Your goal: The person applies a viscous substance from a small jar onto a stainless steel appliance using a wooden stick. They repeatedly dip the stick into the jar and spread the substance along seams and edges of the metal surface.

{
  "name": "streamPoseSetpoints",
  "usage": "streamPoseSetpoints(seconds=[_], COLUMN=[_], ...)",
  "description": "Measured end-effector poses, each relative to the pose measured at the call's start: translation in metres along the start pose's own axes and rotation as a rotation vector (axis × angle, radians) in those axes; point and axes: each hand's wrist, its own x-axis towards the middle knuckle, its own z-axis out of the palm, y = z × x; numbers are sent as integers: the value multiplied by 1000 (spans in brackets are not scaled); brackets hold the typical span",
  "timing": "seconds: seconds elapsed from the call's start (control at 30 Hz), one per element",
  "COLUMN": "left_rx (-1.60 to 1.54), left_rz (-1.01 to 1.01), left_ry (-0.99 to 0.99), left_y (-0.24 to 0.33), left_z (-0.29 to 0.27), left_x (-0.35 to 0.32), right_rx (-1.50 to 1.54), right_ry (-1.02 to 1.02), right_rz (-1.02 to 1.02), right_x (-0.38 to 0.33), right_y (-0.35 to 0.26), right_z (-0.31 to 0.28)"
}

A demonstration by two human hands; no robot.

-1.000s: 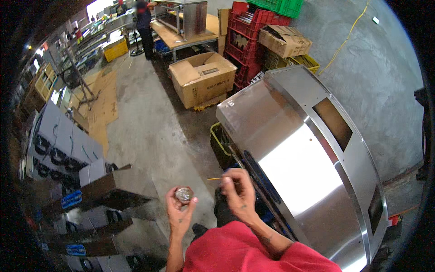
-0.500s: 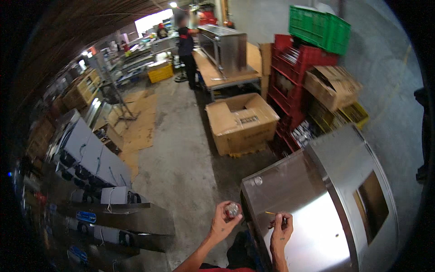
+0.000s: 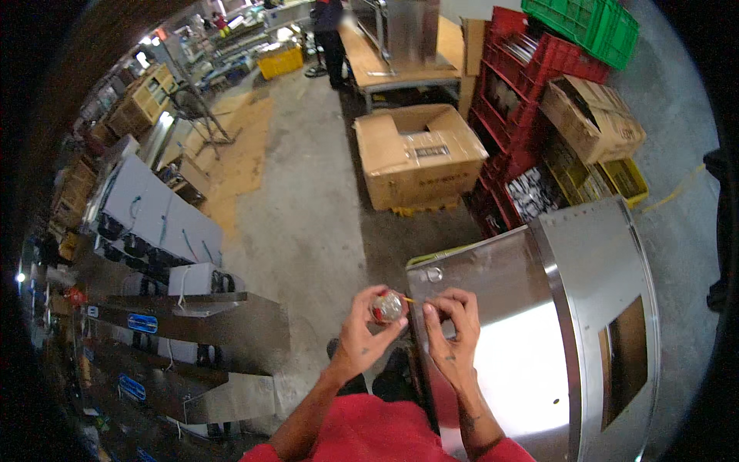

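Observation:
My left hand is curled round a small, round, shiny thing with a clear or silvery face and red at its side; its exact kind I cannot make out. Close beside it, my right hand has thumb and forefinger pinched by a thin yellow stick-like piece, whose tip points at the round thing. Whether the two touch is too small to tell. Both hands are above the left edge of a large stainless steel cabinet with a rectangular cutout in its side.
Ahead stands an open cardboard box, with a work table behind it. Red crates and a green crate are stacked at right. Steel units line the left. A person stands by the table.
My hands have come closer together, the right one moving left with the yellow piece toward the round thing. The view has tilted downward, showing my red sleeves.

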Motion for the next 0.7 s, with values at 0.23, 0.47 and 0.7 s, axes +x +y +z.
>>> streamPoseSetpoints(seconds=[0.23, 0.47, 0.7], left_rx=[61, 105, 64], left_rz=[35, 91, -1], left_ry=[-24, -48, 7], left_y=[13, 13, -5], left_z=[1, -5, -14], left_x=[8, 13, 12], right_rx=[-77, -106, -8], right_ry=[-54, -128, 43], right_rz=[-78, -91, 46], right_x=[7, 13, 7], right_y=[-6, -9, -1], right_z=[1, 9, 13])
